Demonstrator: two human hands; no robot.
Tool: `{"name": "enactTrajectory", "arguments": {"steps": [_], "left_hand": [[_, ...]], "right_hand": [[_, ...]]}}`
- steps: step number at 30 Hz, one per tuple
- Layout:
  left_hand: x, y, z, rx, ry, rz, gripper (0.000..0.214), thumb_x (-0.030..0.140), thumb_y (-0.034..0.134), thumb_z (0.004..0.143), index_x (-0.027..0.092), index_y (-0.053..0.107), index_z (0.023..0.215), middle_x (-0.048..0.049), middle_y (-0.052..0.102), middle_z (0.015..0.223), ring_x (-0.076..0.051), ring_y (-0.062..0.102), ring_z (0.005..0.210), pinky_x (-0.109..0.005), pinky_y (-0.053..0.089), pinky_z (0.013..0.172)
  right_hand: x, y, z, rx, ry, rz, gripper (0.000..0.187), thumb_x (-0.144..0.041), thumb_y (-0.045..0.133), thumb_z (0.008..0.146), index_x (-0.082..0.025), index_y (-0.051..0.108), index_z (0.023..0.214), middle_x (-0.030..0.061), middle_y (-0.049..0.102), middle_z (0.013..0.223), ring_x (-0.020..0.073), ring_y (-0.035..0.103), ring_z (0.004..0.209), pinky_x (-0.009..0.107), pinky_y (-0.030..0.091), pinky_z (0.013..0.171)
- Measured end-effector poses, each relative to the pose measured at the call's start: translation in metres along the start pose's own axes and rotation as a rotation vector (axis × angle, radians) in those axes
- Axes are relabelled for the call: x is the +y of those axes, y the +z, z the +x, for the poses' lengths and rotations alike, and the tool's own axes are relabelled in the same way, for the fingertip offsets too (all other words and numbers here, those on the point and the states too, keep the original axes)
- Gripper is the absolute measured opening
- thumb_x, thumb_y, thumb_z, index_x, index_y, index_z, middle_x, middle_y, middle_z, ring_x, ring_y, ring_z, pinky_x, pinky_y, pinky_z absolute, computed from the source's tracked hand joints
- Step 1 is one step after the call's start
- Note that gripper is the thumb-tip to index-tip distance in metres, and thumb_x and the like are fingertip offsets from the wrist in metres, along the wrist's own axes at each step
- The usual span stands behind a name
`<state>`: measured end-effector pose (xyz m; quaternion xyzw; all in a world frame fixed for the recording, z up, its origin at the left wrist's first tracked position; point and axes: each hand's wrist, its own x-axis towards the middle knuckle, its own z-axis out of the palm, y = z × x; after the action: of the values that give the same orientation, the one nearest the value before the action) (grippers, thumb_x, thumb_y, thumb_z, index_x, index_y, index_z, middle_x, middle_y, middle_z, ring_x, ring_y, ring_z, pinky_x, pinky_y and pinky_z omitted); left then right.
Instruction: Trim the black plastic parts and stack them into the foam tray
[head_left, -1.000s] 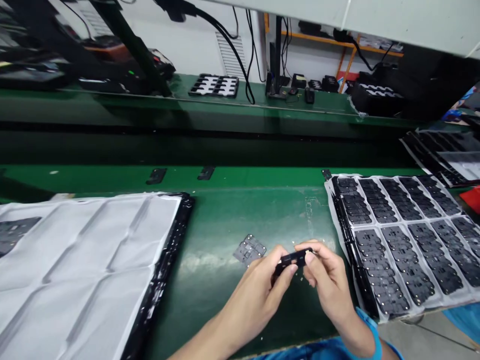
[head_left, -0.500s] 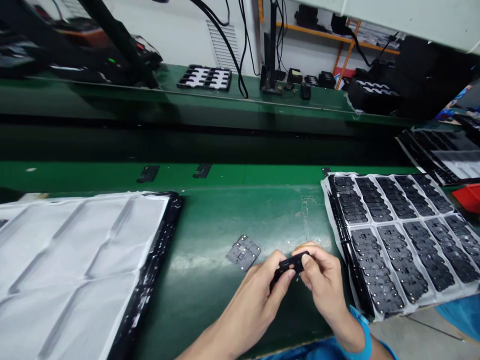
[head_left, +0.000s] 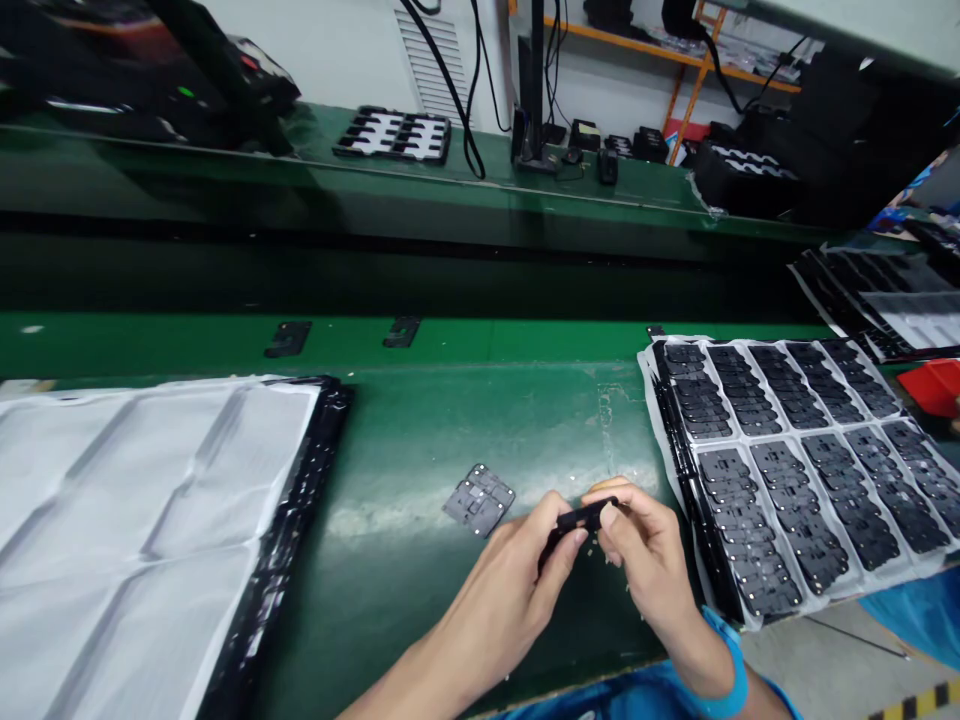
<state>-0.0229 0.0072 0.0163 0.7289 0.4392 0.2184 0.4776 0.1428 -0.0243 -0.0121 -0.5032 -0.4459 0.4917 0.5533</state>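
Between my two hands I hold a small black plastic part (head_left: 579,517), seen edge-on above the green bench. My left hand (head_left: 529,565) grips its left end between thumb and fingers. The fingers of my right hand (head_left: 645,545) pinch its right end, the thumb on the near side. Fingers cover much of the part, so its full shape is hidden. Just left of my hands, a flat black plate (head_left: 481,499) with small shiny spots lies on the bench. Tiny pale bits lie or fall below my right fingers.
At right, a tray (head_left: 739,440) lined in white holds rows of black plates. A stack of trays covered with white sheet (head_left: 172,480) stands at left. Two black pieces (head_left: 289,339) lie on the green strip behind. A red bin (head_left: 930,388) sits far right.
The view has shifted slightly, so the bench and trays sit a little differently in the picture. Both hands keep their hold on the black part; more pale bits show below it.
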Motion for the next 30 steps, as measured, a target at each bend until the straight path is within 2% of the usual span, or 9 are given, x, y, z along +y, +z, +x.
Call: {"name": "enactTrajectory", "arguments": {"steps": [5, 11, 14, 17, 21, 23, 27, 30], "left_hand": [[-0.002, 0.002, -0.002, 0.0, 0.021, 0.018, 0.023, 0.033, 0.04, 0.106, 0.027, 0.037, 0.084, 0.0091, 0.037, 0.062, -0.015, 0.039, 0.052, -0.027, 0.028, 0.055], [-0.004, 0.001, -0.001, -0.016, -0.002, 0.009, 0.023, 0.033, 0.04, 0.106, 0.027, 0.037, 0.084, 0.0085, 0.04, 0.064, -0.015, 0.039, 0.054, -0.028, 0.027, 0.055], [-0.004, 0.001, 0.001, -0.032, -0.005, -0.004, 0.023, 0.034, 0.04, 0.106, 0.027, 0.037, 0.083, 0.0084, 0.042, 0.064, -0.015, 0.039, 0.055, -0.028, 0.028, 0.057], [-0.005, 0.001, 0.003, -0.06, -0.024, -0.019, 0.022, 0.035, 0.039, 0.106, 0.026, 0.04, 0.086, 0.0079, 0.044, 0.065, -0.016, 0.041, 0.056, -0.029, 0.03, 0.059], [-0.007, -0.001, 0.003, -0.108, -0.049, -0.07, 0.022, 0.037, 0.035, 0.107, 0.025, 0.047, 0.092, 0.0027, 0.055, 0.077, -0.018, 0.052, 0.07, -0.03, 0.038, 0.068], [-0.008, -0.004, 0.001, -0.135, -0.065, -0.126, 0.026, 0.037, 0.032, 0.107, 0.024, 0.05, 0.094, 0.0003, 0.058, 0.083, -0.02, 0.055, 0.078, -0.031, 0.041, 0.072], [-0.007, -0.005, 0.001, -0.083, -0.063, -0.234, 0.039, 0.039, 0.026, 0.109, 0.023, 0.048, 0.082, 0.0013, 0.053, 0.074, -0.018, 0.051, 0.07, -0.031, 0.04, 0.069], [-0.007, -0.002, 0.004, -0.01, -0.031, -0.263, 0.039, 0.036, 0.027, 0.108, 0.023, 0.046, 0.076, 0.0032, 0.048, 0.067, -0.016, 0.047, 0.063, -0.031, 0.037, 0.065]], "right_hand": [[0.003, 0.002, 0.002, 0.019, 0.019, 0.003, 0.027, -0.036, 0.061, 0.101, -0.017, 0.077, 0.09, 0.0018, 0.063, 0.08, 0.0091, 0.039, 0.053, 0.024, 0.032, 0.049], [0.006, -0.001, 0.0, 0.008, -0.016, -0.016, 0.022, -0.019, 0.058, 0.094, -0.018, 0.079, 0.089, -0.0003, 0.06, 0.075, 0.0101, 0.041, 0.055, 0.024, 0.035, 0.053], [0.008, -0.004, -0.002, 0.001, -0.007, -0.022, 0.022, -0.017, 0.058, 0.091, -0.019, 0.08, 0.095, -0.0026, 0.055, 0.069, 0.0108, 0.043, 0.055, 0.024, 0.038, 0.054], [0.01, -0.008, -0.002, -0.039, 0.026, -0.008, 0.024, -0.025, 0.06, 0.095, -0.018, 0.079, 0.108, -0.003, 0.055, 0.068, 0.0114, 0.046, 0.053, 0.025, 0.04, 0.054], [0.007, -0.013, -0.002, -0.036, 0.081, -0.031, 0.031, -0.042, 0.06, 0.102, -0.016, 0.078, 0.106, -0.0016, 0.057, 0.07, 0.0107, 0.047, 0.051, 0.025, 0.039, 0.052], [0.004, -0.014, -0.003, -0.029, 0.092, -0.061, 0.033, -0.044, 0.061, 0.103, -0.016, 0.077, 0.103, -0.0003, 0.059, 0.075, 0.0098, 0.047, 0.051, 0.025, 0.039, 0.051], [-0.002, -0.013, -0.006, -0.071, 0.045, -0.081, 0.03, -0.041, 0.059, 0.106, -0.016, 0.075, 0.104, 0.003, 0.062, 0.088, 0.009, 0.052, 0.052, 0.025, 0.041, 0.051], [-0.003, -0.011, -0.009, -0.084, -0.006, -0.11, 0.028, -0.038, 0.056, 0.108, -0.017, 0.075, 0.106, 0.0048, 0.062, 0.093, 0.0101, 0.055, 0.055, 0.026, 0.045, 0.053]]}}
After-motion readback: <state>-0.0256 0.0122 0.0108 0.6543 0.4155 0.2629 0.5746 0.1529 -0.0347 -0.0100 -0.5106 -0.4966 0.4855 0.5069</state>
